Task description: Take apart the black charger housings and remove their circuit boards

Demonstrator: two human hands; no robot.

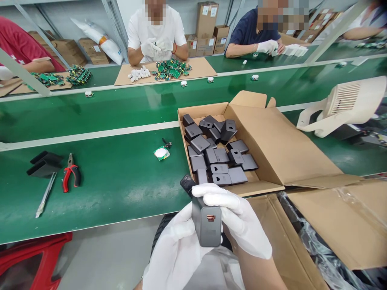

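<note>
Just in front of my body, both gloved hands hold a dark grey plastic housing (211,233) with a small cut-out in its end face, through which coppery metal shows. My left hand (178,245) wraps it from the left and below. My right hand (238,217) grips it from the top and right side, fingers closed over it. A glossy black piece (187,184) sticks out behind the housing; whether it is joined to it I cannot tell. Beyond my hands, an open cardboard box (260,188) holds many similar dark housings (199,143).
On the green bench lie red-handled pliers (71,175), a metal tool (46,195), black housings (45,163) and a small circuit board (161,153). A cream fan (347,104) stands right. Across the conveyor belt (130,110), co-workers handle parts. A large carton (284,241) sits at lower right.
</note>
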